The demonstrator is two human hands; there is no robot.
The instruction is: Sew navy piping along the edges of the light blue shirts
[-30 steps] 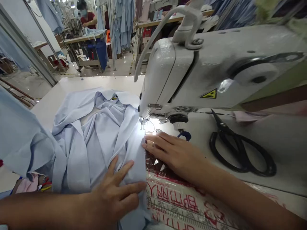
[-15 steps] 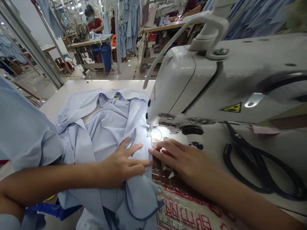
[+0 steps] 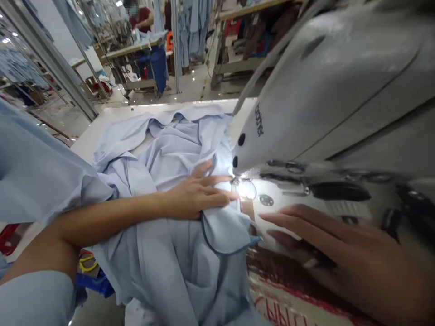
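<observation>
My left hand lies flat on a pale blue garment, its fingers spread and their tips close to the presser foot of a white industrial sewing machine. The cloth lies in loose folds, with a dark-bound edge below my wrist. My right hand is blurred and rests palm-down on the shiny machine bed, right of the cloth, holding nothing. The needle area is mostly lost in the bright glare of the machine lamp.
Black-handled scissors lie blurred at the right edge. A plastic sheet with red print covers the table's front. A blue crate sits below the table edge. Beyond the white table, a co-worker sits among hanging blue garments.
The view has tilted and swung, so the machine looms larger. My left hand has slid up the cloth toward the presser foot, and my right hand has moved rightward, away from the cloth.
</observation>
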